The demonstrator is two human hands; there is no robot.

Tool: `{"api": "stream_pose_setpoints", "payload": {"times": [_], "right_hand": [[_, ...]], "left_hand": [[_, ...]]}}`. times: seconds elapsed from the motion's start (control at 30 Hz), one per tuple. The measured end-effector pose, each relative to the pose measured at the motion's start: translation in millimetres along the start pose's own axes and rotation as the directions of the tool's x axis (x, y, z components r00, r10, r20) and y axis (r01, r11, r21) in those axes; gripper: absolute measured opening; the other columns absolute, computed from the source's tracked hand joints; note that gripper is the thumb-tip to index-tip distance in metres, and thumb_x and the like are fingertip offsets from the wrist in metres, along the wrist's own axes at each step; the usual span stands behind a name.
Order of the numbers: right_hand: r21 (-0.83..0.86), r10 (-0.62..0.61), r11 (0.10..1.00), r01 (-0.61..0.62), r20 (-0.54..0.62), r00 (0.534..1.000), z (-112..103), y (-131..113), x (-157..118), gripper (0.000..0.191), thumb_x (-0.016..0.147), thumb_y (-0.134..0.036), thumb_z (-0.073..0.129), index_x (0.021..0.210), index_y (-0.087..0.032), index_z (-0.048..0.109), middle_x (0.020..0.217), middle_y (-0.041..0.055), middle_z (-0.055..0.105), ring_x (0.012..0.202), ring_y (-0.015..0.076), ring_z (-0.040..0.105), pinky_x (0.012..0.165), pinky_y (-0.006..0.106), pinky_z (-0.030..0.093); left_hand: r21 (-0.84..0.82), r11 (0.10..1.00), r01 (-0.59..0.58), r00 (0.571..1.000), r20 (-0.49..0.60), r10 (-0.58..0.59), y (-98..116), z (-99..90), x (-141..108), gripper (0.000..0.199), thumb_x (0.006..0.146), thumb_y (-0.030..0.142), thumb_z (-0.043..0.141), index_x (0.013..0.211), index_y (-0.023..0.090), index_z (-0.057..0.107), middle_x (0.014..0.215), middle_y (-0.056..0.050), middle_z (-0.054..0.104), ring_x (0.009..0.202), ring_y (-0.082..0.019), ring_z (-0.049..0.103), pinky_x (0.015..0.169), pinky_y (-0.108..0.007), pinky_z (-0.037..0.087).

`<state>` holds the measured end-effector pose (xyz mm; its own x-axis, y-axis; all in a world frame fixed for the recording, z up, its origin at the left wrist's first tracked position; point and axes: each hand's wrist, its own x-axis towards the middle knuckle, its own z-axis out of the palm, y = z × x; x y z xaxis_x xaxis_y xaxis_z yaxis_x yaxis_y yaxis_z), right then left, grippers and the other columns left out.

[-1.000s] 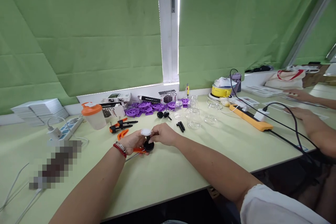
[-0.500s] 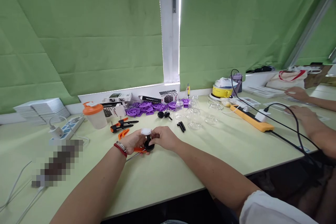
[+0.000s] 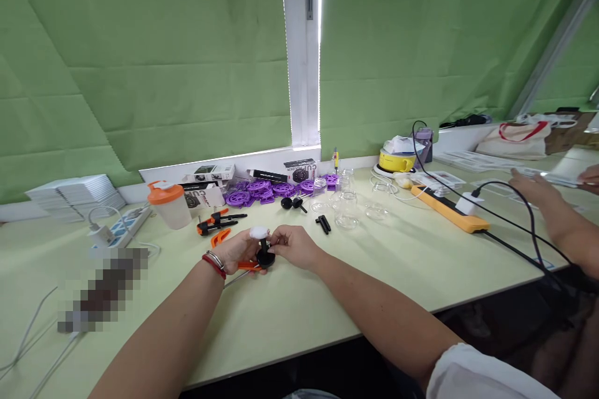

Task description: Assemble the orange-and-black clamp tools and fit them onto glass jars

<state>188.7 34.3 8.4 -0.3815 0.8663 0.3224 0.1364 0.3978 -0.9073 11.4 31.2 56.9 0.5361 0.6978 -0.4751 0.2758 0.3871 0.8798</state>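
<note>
My left hand (image 3: 235, 252) is closed around a black part with a round disc base (image 3: 266, 258) and an upright stem. A white rounded piece (image 3: 259, 233) tops the stem. An orange plastic piece (image 3: 248, 266) shows under my left fingers, with a thin grey rod or cable beside it. My right hand (image 3: 297, 246) has its thumb and fingers pinched together against the stem's right side; whatever lies between the fingertips is hidden. Beyond the hands are orange-and-black clamps (image 3: 218, 222), short black rods (image 3: 322, 224) and black round-headed parts (image 3: 294, 203).
Purple plastic wheels (image 3: 262, 190), cartons (image 3: 203, 196) and clear plastic pieces (image 3: 347, 212) line the back. An orange-lidded shaker (image 3: 169, 207) stands left. To the right lies an orange power strip (image 3: 449, 209) with cables. A co-worker's hands (image 3: 533, 190) handle papers at far right.
My right fingertips have shifted slightly at the stem, while the left hand keeps its hold. At far right, the co-worker's hands have moved and a white sheet is now raised.
</note>
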Motion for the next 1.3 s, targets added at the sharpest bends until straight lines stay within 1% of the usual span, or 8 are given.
{"api": "stream_pose_setpoints", "payload": {"times": [0.1, 0.23, 0.37, 0.47, 0.57, 0.7, 1.07, 1.3], "right_hand": [[0.028, -0.006, 1.0, 0.006, 0.023, 1.0, 0.7, 2.7, -0.1, 0.021, 0.064, -0.015, 0.069, 0.084, -0.018, 0.063, 0.073, -0.0026, 0.058, 0.06, 0.01, 0.05, 0.06, 0.024, 0.043], [0.031, 0.005, 1.0, -0.006, 0.031, 1.0, 2.0, 5.0, -0.2, 0.014, 0.065, -0.014, 0.064, 0.077, -0.018, 0.059, 0.07, -0.0036, 0.056, 0.06, 0.0098, 0.049, 0.06, 0.024, 0.042], [0.075, 0.0, 0.997, -0.003, 0.049, 0.999, 3.5, 6.7, -0.1, 0.02, 0.066, -0.013, 0.062, 0.085, -0.019, 0.057, 0.076, -0.0029, 0.056, 0.061, 0.0093, 0.049, 0.059, 0.023, 0.043], [0.074, 0.012, 0.997, -0.017, 0.068, 0.998, 4.1, 7.7, -0.1, 0.016, 0.067, -0.013, 0.061, 0.082, -0.018, 0.055, 0.072, -0.0036, 0.054, 0.058, 0.0086, 0.047, 0.058, 0.022, 0.041], [0.08, -0.003, 0.997, -0.002, 0.065, 0.998, 4.2, 8.5, 0.1, 0.019, 0.067, -0.014, 0.061, 0.084, -0.019, 0.054, 0.074, -0.0041, 0.053, 0.059, 0.0084, 0.047, 0.057, 0.022, 0.04], [0.096, -0.002, 0.995, -0.005, 0.074, 0.997, 4.5, 8.0, 0.3, 0.016, 0.067, -0.015, 0.061, 0.08, -0.019, 0.052, 0.07, -0.0049, 0.051, 0.059, 0.0088, 0.046, 0.057, 0.022, 0.039], [0.109, 0.031, 0.993, -0.039, 0.069, 0.997, 5.3, 2.7, -0.8, 0.014, 0.066, -0.015, 0.06, 0.075, -0.019, 0.05, 0.067, -0.005, 0.05, 0.058, 0.009, 0.045, 0.056, 0.022, 0.038], [0.119, 0.045, 0.991, -0.053, 0.07, 0.997, 5.3, 2.3, -1.1, 0.014, 0.066, -0.016, 0.06, 0.077, -0.019, 0.051, 0.067, -0.0052, 0.05, 0.057, 0.0087, 0.044, 0.056, 0.022, 0.038]], "left_hand": [[-0.006, 1.0, -0.007, 1.0, 0.027, 0.008, -0.6, -0.7, 0.0, 0.055, 0.065, 0.063, 0.054, 0.099, 0.02, 0.051, 0.074, -0.004, 0.063, 0.06, -0.023, 0.062, 0.042, -0.025, 0.036], [-0.004, 1.0, -0.017, 0.999, 0.031, 0.017, -1.9, -2.3, 0.4, 0.054, 0.068, 0.063, 0.053, 0.102, 0.021, 0.051, 0.076, -0.004, 0.064, 0.06, -0.023, 0.062, 0.042, -0.025, 0.036], [-0.006, 1.0, 0.0, 0.999, 0.033, 0.001, -2.9, -3.6, 1.6, 0.057, 0.066, 0.064, 0.054, 0.102, 0.02, 0.051, 0.077, -0.006, 0.064, 0.06, -0.023, 0.062, 0.041, -0.025, 0.036], [-0.014, 1.0, -0.003, 0.999, 0.036, 0.003, -3.4, -4.4, 2.7, 0.057, 0.066, 0.063, 0.053, 0.102, 0.019, 0.051, 0.077, -0.006, 0.064, 0.059, -0.022, 0.062, 0.04, -0.025, 0.036], [-0.015, 1.0, -0.003, 1.0, 0.029, 0.003, -3.7, -4.6, 3.5, 0.057, 0.067, 0.063, 0.052, 0.102, 0.019, 0.052, 0.075, -0.006, 0.064, 0.059, -0.023, 0.063, 0.039, -0.025, 0.037], [-0.02, 1.0, -0.002, 0.999, 0.038, 0.003, -4.0, -4.5, 3.7, 0.055, 0.068, 0.062, 0.052, 0.101, 0.018, 0.052, 0.074, -0.006, 0.064, 0.059, -0.022, 0.062, 0.039, -0.024, 0.036], [-0.031, 1.0, -0.004, 1.0, 0.026, 0.005, -4.3, -4.4, 3.4, 0.056, 0.066, 0.063, 0.054, 0.097, 0.017, 0.053, 0.073, -0.007, 0.063, 0.058, -0.022, 0.062, 0.039, -0.024, 0.036], [-0.035, 0.999, -0.022, 0.999, 0.04, 0.024, -5.0, -5.2, 4.0, 0.053, 0.069, 0.061, 0.052, 0.097, 0.017, 0.053, 0.072, -0.006, 0.063, 0.059, -0.023, 0.063, 0.038, -0.024, 0.036]]}}
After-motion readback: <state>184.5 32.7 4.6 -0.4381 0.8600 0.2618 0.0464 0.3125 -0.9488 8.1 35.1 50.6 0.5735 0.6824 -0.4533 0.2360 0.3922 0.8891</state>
